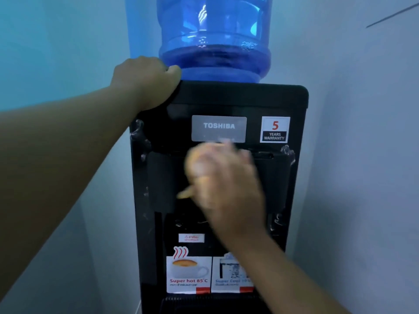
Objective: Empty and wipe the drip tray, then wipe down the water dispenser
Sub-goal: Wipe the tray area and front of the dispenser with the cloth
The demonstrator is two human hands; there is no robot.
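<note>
Two hands, apart: left hand [147,82] clamps the top corner of the tall black plastic water dispenser [249,96]; blurred right hand [224,177], grip unclear, meets its front panel [163,177] with a yellowish cloth [184,195]. Likely wipe-down stage; lower panels probably next.

The black water dispenser [283,96] carries everything here, and the left hand [147,80] grips its top left corner with fingers curled over the edge. The blue water bottle [215,41] stands on the dispenser's top, immediately right of that grip, close against the thumb. Well to the right of the grip and lower, a warranty sticker [274,129] is stuck on the front face.
</note>
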